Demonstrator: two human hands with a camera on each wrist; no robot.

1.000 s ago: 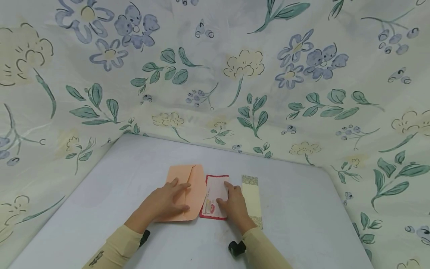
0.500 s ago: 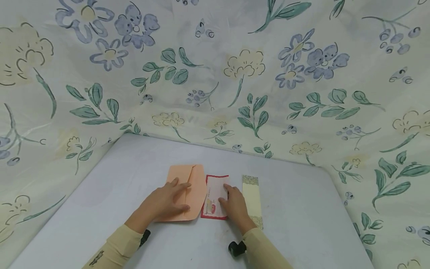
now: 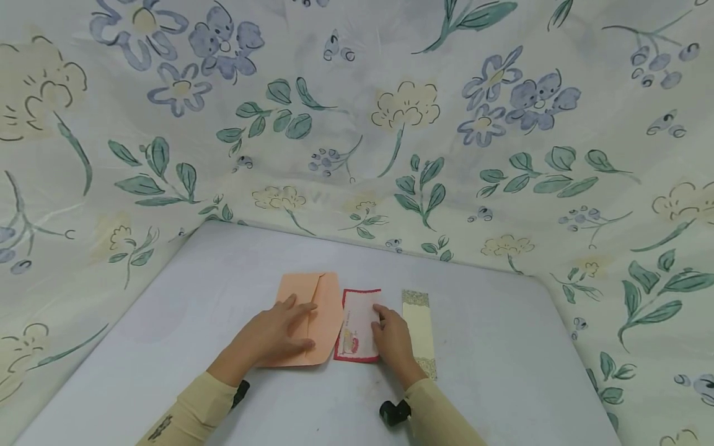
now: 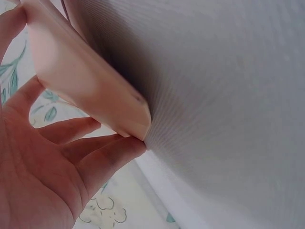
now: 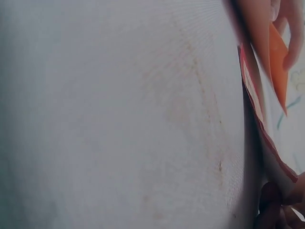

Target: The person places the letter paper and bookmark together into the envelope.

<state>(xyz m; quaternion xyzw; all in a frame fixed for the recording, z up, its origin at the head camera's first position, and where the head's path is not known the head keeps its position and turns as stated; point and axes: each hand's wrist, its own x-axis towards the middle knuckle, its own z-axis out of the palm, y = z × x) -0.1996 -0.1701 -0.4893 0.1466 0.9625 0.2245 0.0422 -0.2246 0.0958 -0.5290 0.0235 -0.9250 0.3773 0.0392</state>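
My left hand (image 3: 273,331) lies spread over a peach-coloured envelope (image 3: 326,322) with a flap seam, fingers and thumb apart. In the left wrist view, the left fingertips touch the side of the envelope (image 4: 81,71), which stands up a little from the table. Just right of it is a white card with a red border (image 3: 361,313) and a small red picture near its bottom. My right hand (image 3: 393,337) pinches this card's right edge between thumb and fingers. The right wrist view shows the card (image 5: 268,140) edge-on, lifted at the fingers. Its left edge meets the envelope's right side.
A cream paper strip with patterned ends (image 3: 418,322) lies to the right, partly behind the right hand. All of it rests on a white table (image 3: 491,347). Flower-printed cloth (image 3: 346,142) rises along the table's back and sides.
My right thumb has drawn back from the card's face to its right edge. The card has shifted very slightly right. The left hand and envelope stay in place.
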